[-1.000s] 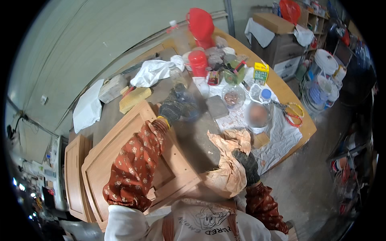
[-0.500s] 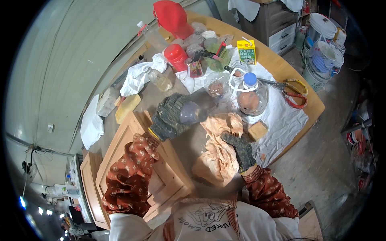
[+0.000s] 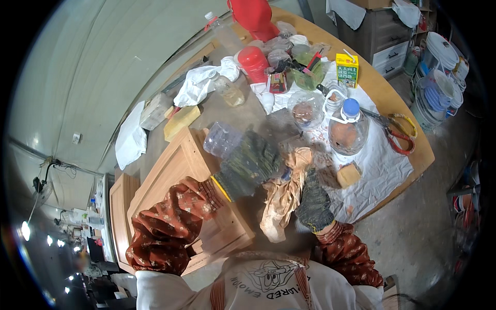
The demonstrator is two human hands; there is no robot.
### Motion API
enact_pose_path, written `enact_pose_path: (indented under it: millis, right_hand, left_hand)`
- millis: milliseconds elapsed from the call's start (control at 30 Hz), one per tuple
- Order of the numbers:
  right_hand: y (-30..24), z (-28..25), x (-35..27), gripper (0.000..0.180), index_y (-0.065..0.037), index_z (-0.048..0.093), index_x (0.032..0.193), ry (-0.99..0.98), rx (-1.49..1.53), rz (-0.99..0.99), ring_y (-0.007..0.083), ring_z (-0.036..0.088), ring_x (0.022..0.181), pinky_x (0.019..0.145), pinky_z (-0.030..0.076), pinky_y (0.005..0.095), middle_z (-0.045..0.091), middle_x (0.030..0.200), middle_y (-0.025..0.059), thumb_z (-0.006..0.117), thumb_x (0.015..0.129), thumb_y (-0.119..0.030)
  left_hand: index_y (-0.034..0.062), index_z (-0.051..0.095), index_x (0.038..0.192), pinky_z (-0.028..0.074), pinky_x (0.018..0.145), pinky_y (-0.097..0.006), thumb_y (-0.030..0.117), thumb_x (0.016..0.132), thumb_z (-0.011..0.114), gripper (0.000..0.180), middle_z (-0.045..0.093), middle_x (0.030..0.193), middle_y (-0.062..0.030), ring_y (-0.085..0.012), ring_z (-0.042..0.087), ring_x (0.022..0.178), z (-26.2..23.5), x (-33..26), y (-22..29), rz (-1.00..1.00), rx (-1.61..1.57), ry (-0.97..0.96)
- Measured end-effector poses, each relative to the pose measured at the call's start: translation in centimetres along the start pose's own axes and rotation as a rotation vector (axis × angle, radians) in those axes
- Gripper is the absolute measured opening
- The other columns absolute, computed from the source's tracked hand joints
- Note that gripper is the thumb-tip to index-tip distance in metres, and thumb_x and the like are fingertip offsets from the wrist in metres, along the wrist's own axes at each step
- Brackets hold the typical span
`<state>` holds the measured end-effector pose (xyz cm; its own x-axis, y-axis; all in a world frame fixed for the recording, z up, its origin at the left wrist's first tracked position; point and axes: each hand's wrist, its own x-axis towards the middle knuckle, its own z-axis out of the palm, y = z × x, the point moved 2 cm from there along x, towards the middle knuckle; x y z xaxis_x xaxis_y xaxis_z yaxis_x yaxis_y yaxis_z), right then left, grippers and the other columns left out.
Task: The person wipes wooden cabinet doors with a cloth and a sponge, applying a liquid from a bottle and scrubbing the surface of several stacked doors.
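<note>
My left hand (image 3: 253, 160), in a dark knitted glove and blurred by motion, is closed around a clear plastic container (image 3: 222, 138). Part of the container juts out on the glove's far left side; the rest is hidden by the hand. My right hand (image 3: 313, 202), gloved alike, grips a crumpled tan cloth (image 3: 276, 212) that hangs in folds between both hands. The left fingertips come close to the cloth's upper part; whether they touch it I cannot tell. A panelled wooden door piece (image 3: 173, 170) lies beneath my left forearm.
A yellowish block (image 3: 349, 175) sits on white cloth (image 3: 385, 173), right of my right hand. Beyond are a blue-capped jug (image 3: 349, 132), a clear tub (image 3: 306, 111), large scissors (image 3: 400, 135), a yellow-green drink carton (image 3: 347, 70), a red jar (image 3: 253, 63) and a bottle (image 3: 229, 90).
My left hand has turned and come nearer the tan cloth, with the clear container swung to its far left side. My right hand has bunched the cloth narrower. The view has shifted.
</note>
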<state>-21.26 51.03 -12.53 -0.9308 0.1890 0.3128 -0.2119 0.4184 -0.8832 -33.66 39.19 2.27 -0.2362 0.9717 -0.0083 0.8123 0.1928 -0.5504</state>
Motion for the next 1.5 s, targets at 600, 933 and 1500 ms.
enact_pose_path:
  millis: [600, 933, 1500]
  right_hand:
    - [-5.1, -0.4, 2.2, 0.040, -0.004, 0.044, 0.136, -0.055, 1.631, 0.592, 0.0172, 0.052, 0.116, 0.099, 0.044, 0.0325, 0.053, 0.129, 0.0066, 0.045, 0.101, -0.023]
    - [-2.6, -1.6, -0.3, 0.038, 0.005, 0.048, 0.130, 0.100, 1.148, 0.485, 0.0217, 0.054, 0.116, 0.097, 0.046, 0.0322, 0.053, 0.130, 0.0160, 0.054, 0.094, -0.003]
    - [-17.1, 3.6, 5.0, 0.048, -0.008, 0.050, 0.134, -0.424, -0.286, -0.519, 0.0384, 0.055, 0.113, 0.096, 0.045, 0.0446, 0.053, 0.127, 0.0213, 0.061, 0.090, -0.023]
  left_hand:
    - [0.0087, 0.049, 0.126, 0.052, 0.082, -0.036, 0.015, 0.083, 0.068, 0.047, 0.059, 0.113, -0.0079, -0.0209, 0.059, 0.096, 13.2, -4.6, -12.1, -0.811, -1.764, 0.356]
    - [0.0092, 0.044, 0.131, 0.044, 0.057, -0.027, 0.018, 0.070, 0.081, 0.071, 0.060, 0.101, -0.0056, -0.0119, 0.053, 0.075, 13.0, 1.3, -12.6, -1.178, -1.487, 0.342]
    - [0.0057, 0.060, 0.117, 0.043, 0.093, -0.042, 0.047, 0.087, 0.059, 0.051, 0.062, 0.112, -0.0153, -0.0329, 0.056, 0.106, 7.1, -29.9, -11.8, -1.327, -0.432, -0.023]
